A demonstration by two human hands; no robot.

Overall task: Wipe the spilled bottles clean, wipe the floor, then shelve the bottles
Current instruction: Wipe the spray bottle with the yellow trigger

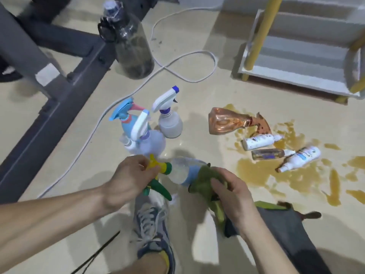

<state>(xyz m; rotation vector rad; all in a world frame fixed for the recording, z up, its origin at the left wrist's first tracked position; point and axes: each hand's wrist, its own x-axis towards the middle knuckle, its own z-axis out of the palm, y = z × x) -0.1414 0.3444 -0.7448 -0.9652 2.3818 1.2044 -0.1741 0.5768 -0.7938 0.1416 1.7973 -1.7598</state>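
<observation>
My left hand grips the yellow and green trigger head of a clear spray bottle held on its side above the floor. My right hand holds a green cloth wrapped round the bottle's lower end. Three spray bottles stand upright just beyond: a blue one, a pale lilac one and a white one. To the right, an orange-tinted bottle and three small stained bottles lie in a brown spill. The white shelf with yellow posts stands at the back right.
A large dark water jug stands at the back, beside a grey metal frame. A white cable loops across the floor. My sneaker is below my hands, and a dark cloth lies at the lower right.
</observation>
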